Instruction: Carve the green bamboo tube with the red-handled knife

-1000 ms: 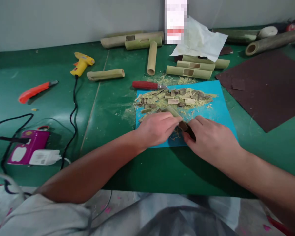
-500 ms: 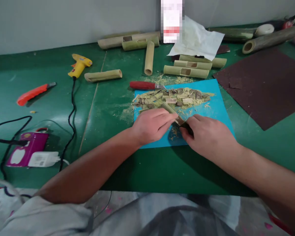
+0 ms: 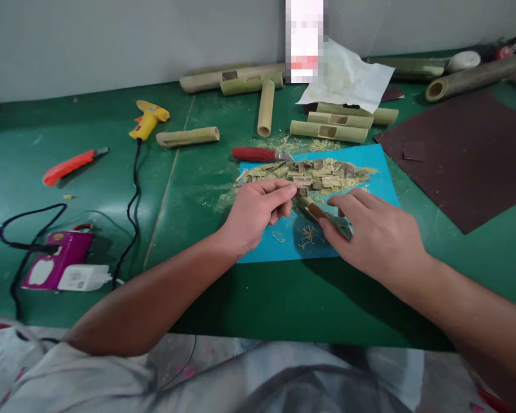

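Over the blue sheet (image 3: 262, 249), my right hand (image 3: 376, 229) grips a short bamboo tube (image 3: 310, 209) with a notch cut in its upper side. The thumb is on its near side and the fingers are beyond it. The tube slants from upper left down to the right, its right part partly covered by the hand. My left hand (image 3: 262, 209) is off the tube, just to its left, thumb and forefinger pinched on a small brown bamboo chip (image 3: 301, 192). Behind both hands lies a heap of bamboo chips and shavings (image 3: 322, 172). A red-handled carving knife (image 3: 254, 154) rests by the heap.
Several notched bamboo tubes (image 3: 348, 132) lie at the back, with white paper (image 3: 348, 77) over some. To the left are a yellow glue gun (image 3: 148, 120), an orange utility knife (image 3: 71, 166) and a purple power strip (image 3: 60, 258) with cables. A dark brown sheet (image 3: 468, 166) lies right.
My left hand has let go of the bamboo tube and drawn slightly left, now pinching a chip. My right hand keeps the tube, with its fingers less tightly curled. The view has shifted slightly.
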Motion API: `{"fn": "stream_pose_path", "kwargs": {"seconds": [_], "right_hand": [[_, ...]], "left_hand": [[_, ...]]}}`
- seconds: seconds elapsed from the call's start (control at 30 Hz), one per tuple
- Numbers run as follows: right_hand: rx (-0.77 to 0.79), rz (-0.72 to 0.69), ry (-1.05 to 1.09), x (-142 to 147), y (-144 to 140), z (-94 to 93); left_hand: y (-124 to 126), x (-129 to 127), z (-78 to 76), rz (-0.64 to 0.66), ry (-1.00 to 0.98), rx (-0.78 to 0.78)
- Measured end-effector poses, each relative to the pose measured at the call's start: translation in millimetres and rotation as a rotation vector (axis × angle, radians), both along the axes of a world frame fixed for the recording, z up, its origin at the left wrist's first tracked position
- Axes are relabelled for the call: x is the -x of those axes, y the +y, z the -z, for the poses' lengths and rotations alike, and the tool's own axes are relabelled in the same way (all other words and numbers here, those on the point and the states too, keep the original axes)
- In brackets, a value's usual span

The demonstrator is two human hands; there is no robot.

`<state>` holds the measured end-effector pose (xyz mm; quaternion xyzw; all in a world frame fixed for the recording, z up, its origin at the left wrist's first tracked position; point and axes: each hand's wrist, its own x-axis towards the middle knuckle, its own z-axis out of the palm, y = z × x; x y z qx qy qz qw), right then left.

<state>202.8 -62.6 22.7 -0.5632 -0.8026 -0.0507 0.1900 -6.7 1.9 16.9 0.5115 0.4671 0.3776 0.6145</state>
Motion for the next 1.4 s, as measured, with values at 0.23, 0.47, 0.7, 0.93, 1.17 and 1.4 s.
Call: {"fn": "stream_pose_path", "kwargs": {"seconds": [0.23, 0.47, 0.7, 0.93, 1.17, 1.4], "right_hand": [[-0.072, -0.084, 0.205, -1, 2, 4.1], [-0.021, -0.167, 0.287, -4, 3, 6.4], [-0.036, -0.172, 0.383, -5, 2, 1.5], [-0.027, -0.232, 0.423, -7, 4, 3.7], [0.020, -0.217, 0.469, -7, 2, 5.0], [-0.005, -0.319, 0.527, -8, 3, 0.4]], "left_hand": [[-12, -5, -6.0, 0.092, -0.041, 0.129], [-20, -8, -5.2, 0.158, -0.021, 0.071], [-22, -4, -6.2, 0.113, 0.125, -0.201], [-22, -2, 0.0, 0.142, 0.144, -0.343], [-22, -2, 7.3, 0.147, 0.050, -0.372], [-21, 2, 10.1, 0.195, -0.003, -0.454]]}}
